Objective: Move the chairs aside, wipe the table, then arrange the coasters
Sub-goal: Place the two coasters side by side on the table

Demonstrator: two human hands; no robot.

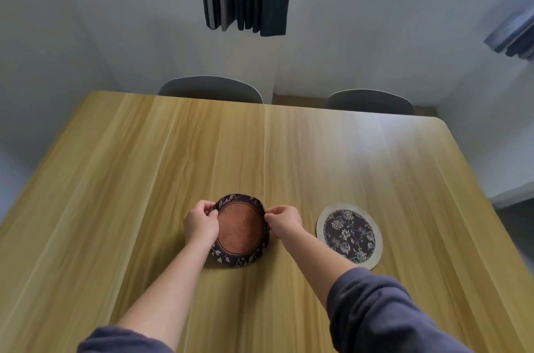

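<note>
My left grip [200, 222] and right grip [284, 221] each pinch an opposite rim of the brown coaster [239, 232], lying on the desk [173, 150] just left of the floral coaster [349, 235]. Judged light, soft and floppy: hold both edges, keep flat.

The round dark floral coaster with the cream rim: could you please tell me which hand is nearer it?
Right. The right hand lies left of the cream-rimmed floral coaster; the left hand is farther left, across the brown-centred coaster.

text: none readable | labels: none | numbers: none | coasters show floral pattern only
</note>
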